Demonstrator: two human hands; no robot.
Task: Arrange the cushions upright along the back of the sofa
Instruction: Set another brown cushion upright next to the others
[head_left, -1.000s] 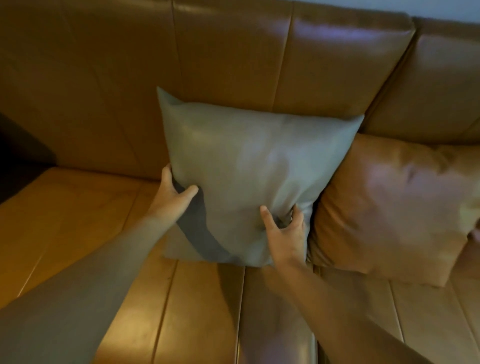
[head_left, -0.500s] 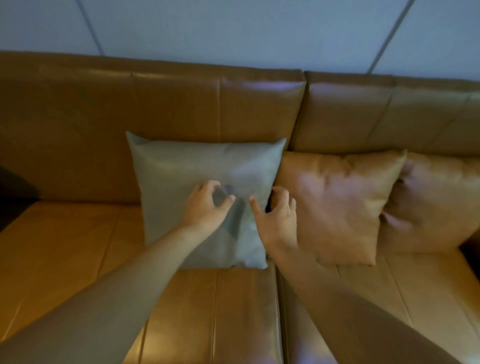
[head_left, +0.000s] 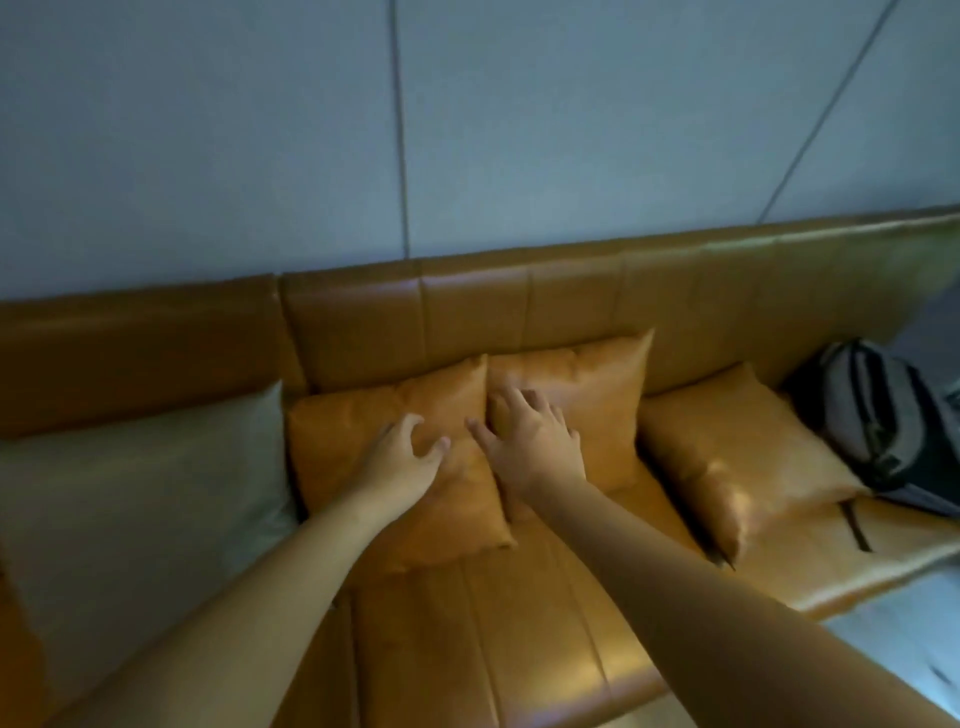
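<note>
A tan leather sofa fills the lower view. At the left a grey-green cushion leans upright against the backrest. Beside it stands a tan cushion, and my left hand hovers over its front with fingers spread, holding nothing. A second tan cushion stands behind and to the right; my right hand is spread open across its left edge. A third tan cushion lies tilted on the seat further right, apart from both hands.
A grey and black backpack sits on the sofa's right end, next to the third tan cushion. A pale grey panelled wall rises behind the backrest. Pale floor shows at the lower right.
Both hands have let go of the grey-green cushion and moved right, now open over the two tan cushions. The view has swung right and pulled back, revealing the third cushion and backpack.
</note>
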